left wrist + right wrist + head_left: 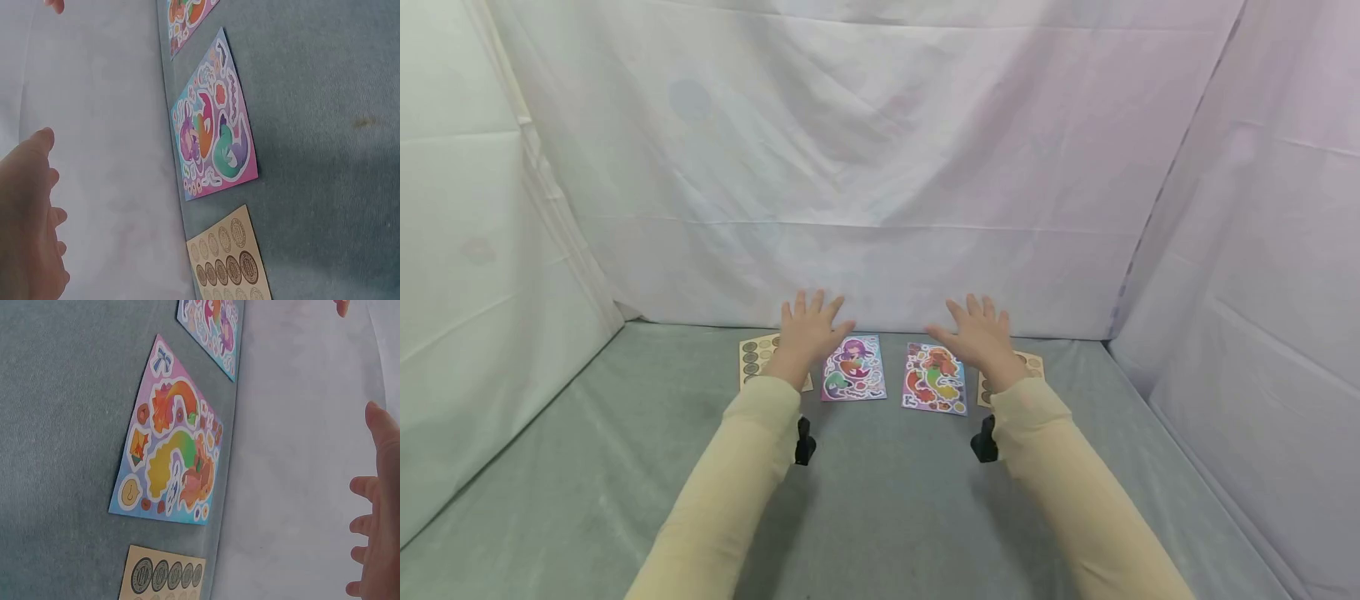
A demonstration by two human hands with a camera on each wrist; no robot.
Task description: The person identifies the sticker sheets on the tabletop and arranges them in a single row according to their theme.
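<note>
My left hand [809,333] is held up above the table with fingers spread, holding nothing. Below it lies a tan sheet of round seal stickers [228,259], partly hidden by the hand in the head view. Just to its right is a mermaid sticker sheet [854,369] with purple and teal figures. My right hand [980,339] hovers likewise, fingers spread and nothing held. Near it lies a second mermaid sticker sheet [170,440] with orange and yellow figures. Another tan sheet of round stickers [161,575] sits under the right hand, partly covered in the head view.
A grey cloth [880,517] covers the table. White curtains hang behind [880,167], at the left [460,250] and at the right [1247,292]. The four-sheet row lies close to the back curtain. A black wrist mount [805,442] shows beside the left sleeve.
</note>
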